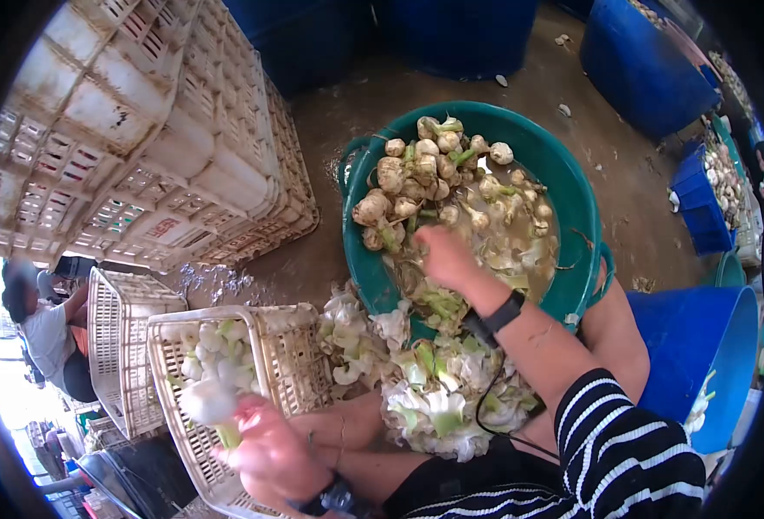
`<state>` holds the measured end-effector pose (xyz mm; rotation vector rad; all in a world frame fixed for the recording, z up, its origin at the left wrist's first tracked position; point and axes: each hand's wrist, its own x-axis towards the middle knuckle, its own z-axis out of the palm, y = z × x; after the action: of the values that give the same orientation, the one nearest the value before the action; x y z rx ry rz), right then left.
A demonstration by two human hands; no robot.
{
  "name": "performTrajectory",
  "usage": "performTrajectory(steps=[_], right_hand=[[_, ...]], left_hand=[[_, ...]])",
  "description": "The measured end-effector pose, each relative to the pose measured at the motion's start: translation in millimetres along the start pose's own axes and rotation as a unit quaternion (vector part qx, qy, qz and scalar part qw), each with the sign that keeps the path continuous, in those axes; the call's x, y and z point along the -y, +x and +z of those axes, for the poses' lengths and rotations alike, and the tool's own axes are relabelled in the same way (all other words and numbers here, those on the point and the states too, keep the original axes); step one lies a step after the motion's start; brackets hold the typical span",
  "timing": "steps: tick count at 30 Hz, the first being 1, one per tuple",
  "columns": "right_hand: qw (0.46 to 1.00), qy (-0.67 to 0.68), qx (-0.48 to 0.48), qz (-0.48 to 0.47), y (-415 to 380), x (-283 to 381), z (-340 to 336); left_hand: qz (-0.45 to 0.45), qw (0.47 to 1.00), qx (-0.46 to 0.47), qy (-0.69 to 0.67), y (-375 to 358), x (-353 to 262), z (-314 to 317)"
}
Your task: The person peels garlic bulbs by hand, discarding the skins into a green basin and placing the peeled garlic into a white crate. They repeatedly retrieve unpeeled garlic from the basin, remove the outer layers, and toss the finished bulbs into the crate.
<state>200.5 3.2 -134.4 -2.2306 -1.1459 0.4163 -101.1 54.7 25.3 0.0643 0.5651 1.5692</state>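
My left hand [269, 445] is closed around the green stem of a peeled white garlic bulb [209, 400], smeared by motion. It is over a cream plastic crate [291, 368] with several peeled bulbs [217, 350] in it. My right hand [447, 257] reaches into a round green tub [581, 203], its fingers curled down among the garlic; what they grip is hidden. Unpeeled garlic bulbs [421, 169] with stems are heaped at the tub's far left side, beside murky water with loose skins. A pile of peeled-off skins and leaves [451, 402] lies between my legs and the tub.
Stacked cream crates [153, 138] rise at the left. Another crate [131, 346] stands near a seated person [49, 324]. Blue barrels [455, 35] are at the back, and a blue bin [702, 195] and a blue drum [693, 346] at the right. The floor [313, 121] is wet.
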Motion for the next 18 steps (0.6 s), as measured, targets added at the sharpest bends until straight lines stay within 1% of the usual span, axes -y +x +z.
performTrajectory(steps=[1, 2, 3, 4, 5, 6, 7, 8, 9, 10, 11, 12, 13, 14, 15, 16, 17, 18], right_hand=[[0.994, -0.11, -0.027, 0.001, 10.0, -19.6, -1.8], [0.994, -0.111, -0.024, 0.0, 20.2, -35.4, 5.0], [0.979, -0.182, 0.088, 0.027, 29.5, -48.8, 12.6], [0.947, -0.25, 0.196, 0.055, 35.5, -60.9, 20.4], [0.947, -0.25, 0.194, 0.056, 33.1, -69.7, 29.4], [0.948, -0.235, 0.199, 0.076, 28.4, -73.3, 40.0], [0.949, -0.217, 0.206, 0.097, 21.6, -71.6, 48.0], [0.967, -0.168, 0.154, 0.116, 15.2, -60.7, 51.8], [0.976, 0.081, 0.115, 0.164, 14.4, -55.6, 55.6], [0.922, 0.323, 0.072, 0.201, 12.2, -51.0, 59.1], [0.864, 0.454, 0.052, 0.21, -3.4, -12.6, 29.2], [0.789, 0.574, 0.03, 0.216, -23.5, 42.7, -16.3], [0.797, 0.58, -0.007, 0.165, -38.4, 71.2, -32.4], [0.931, 0.359, -0.066, -0.004, -52.2, 67.1, -22.2], [0.932, 0.357, -0.066, -0.007, -62.9, 76.6, -35.2], [0.97, 0.164, -0.092, -0.153, -75.5, 84.9, -52.6], [0.951, -0.04, -0.113, -0.287, -85.2, 91.6, -68.2], [0.95, -0.043, -0.117, -0.286, -92.5, 92.3, -78.0]], left_hand=[[0.023, 0.995, -0.081, 0.051, -1.1, -5.8, 3.2], [-0.012, 0.992, -0.12, 0.035, -4.8, 4.0, 14.8], [-0.047, 0.986, -0.157, 0.019, -10.7, 18.5, 22.9], [-0.048, 0.986, -0.156, 0.018, -11.6, 32.3, 10.2], [-0.099, 0.987, -0.079, 0.102, -8.6, 50.2, -12.5], [-0.146, 0.972, 0.002, 0.182, -8.5, 65.8, -26.7], [-0.161, 0.953, -0.009, 0.257, -13.4, 82.2, -26.2], [-0.175, 0.927, -0.022, 0.331, -17.7, 98.3, -23.2], [-0.207, 0.911, -0.031, 0.355, -21.9, 108.5, -22.1], [-0.239, 0.894, -0.042, 0.376, -26.4, 115.9, -22.9], [-0.281, 0.868, -0.005, 0.409, -30.2, 120.4, -29.4], [-0.32, 0.859, 0.015, 0.399, -38.0, 127.5, -31.4], [-0.356, 0.849, 0.038, 0.388, -46.4, 135.6, -29.5], [-0.357, 0.862, 0.053, 0.355, -55.6, 141.3, -23.4], [-0.358, 0.873, 0.069, 0.323, -62.1, 143.2, -17.5], [-0.329, 0.871, 0.067, 0.358, -58.1, 139.8, -19.4], [-0.302, 0.84, 0.083, 0.442, -52.2, 129.7, -18.7], [-0.31, 0.813, 0.107, 0.482, -44.4, 119.1, -21.4]])
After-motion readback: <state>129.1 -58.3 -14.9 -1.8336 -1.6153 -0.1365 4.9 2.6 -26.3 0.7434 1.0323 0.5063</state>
